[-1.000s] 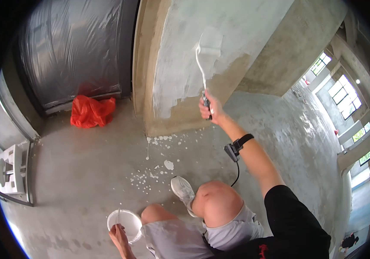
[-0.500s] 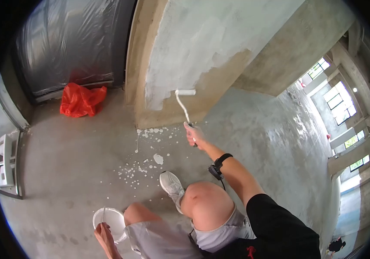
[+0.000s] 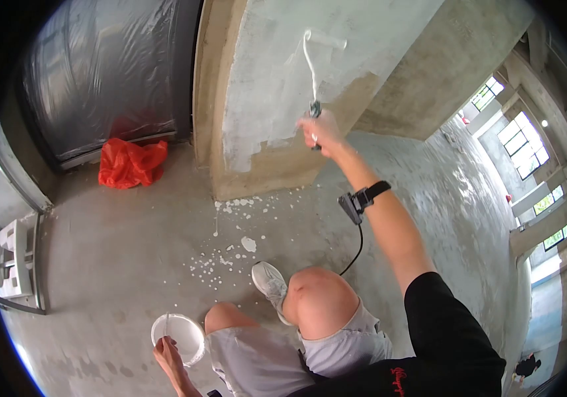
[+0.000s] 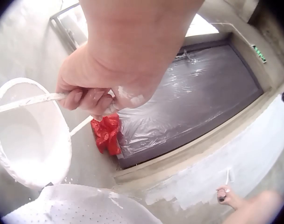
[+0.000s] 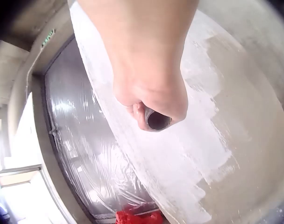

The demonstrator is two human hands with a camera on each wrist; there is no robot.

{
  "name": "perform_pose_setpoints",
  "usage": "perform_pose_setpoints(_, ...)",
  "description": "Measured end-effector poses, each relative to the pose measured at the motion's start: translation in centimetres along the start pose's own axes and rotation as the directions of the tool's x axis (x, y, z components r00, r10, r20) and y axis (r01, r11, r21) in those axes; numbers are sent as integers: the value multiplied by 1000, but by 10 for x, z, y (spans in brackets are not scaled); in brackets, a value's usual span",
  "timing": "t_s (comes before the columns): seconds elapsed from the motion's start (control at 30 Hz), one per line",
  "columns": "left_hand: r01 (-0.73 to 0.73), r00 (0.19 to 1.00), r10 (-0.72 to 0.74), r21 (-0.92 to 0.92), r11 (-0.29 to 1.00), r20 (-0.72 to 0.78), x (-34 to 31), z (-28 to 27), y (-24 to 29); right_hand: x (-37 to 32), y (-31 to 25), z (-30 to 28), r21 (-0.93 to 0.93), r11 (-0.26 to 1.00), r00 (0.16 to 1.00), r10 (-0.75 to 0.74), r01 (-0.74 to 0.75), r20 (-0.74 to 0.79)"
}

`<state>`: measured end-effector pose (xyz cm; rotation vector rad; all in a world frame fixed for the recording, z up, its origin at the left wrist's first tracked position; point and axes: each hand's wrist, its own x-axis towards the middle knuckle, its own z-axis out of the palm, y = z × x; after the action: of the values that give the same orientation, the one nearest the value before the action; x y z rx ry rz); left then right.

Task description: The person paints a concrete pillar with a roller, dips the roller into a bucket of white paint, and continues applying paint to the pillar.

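In the head view my right hand (image 3: pixel 322 132) grips the dark handle of a paint roller (image 3: pixel 326 40), whose white sleeve lies against the upper painted part of the wall (image 3: pixel 273 79). The handle's hollow butt end (image 5: pixel 158 121) pokes out of that fist in the right wrist view. My left hand (image 3: pixel 170 357) is low at the left, its fingers curled round the paint-coated bail handle (image 4: pixel 32 101) of a white bucket (image 4: pixel 34 140). Thick white paint coats the bucket's rim and inside. Bare brown plaster shows along the wall's lower edge.
White paint spots (image 3: pixel 214 264) spatter the grey floor between my shoe (image 3: pixel 270 281) and the wall. A red plastic bag (image 3: pixel 131 163) lies by the plastic-covered door (image 3: pixel 111 73). Far off at lower right is another person (image 3: pixel 527 365).
The roller first came down to the lower edge of the paint, then went back up the wall with my right hand. My left hand keeps hold of the bucket handle.
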<state>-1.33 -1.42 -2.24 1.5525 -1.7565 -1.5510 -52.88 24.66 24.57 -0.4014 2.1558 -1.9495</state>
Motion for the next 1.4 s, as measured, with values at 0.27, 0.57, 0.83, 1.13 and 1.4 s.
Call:
perform_pose_setpoints(0.27,57,998,-57,-31,998,1,-6,1,18,7,-4,11,52,998,999,26,-28,34)
perform_pose_setpoints(0.57,82,994,-82,-8,997,-73,-6,-4,6,-43,133,20,-118,967,973,230,-227,13)
perform_pose_setpoints(0.83,102,990,-106,-39,994,-90,-14,-11,27,-41,128,22,-152,973,984,177,-176,-7)
perform_pose_setpoints(1.13,81,994,-84,-35,996,-71,-6,-17,15,21,9,38,38,999,999,3,-5,44)
perform_pose_setpoints(1.4,91,989,-101,-91,992,-108,-7,-14,13,-10,80,48,6,993,992,117,-118,46)
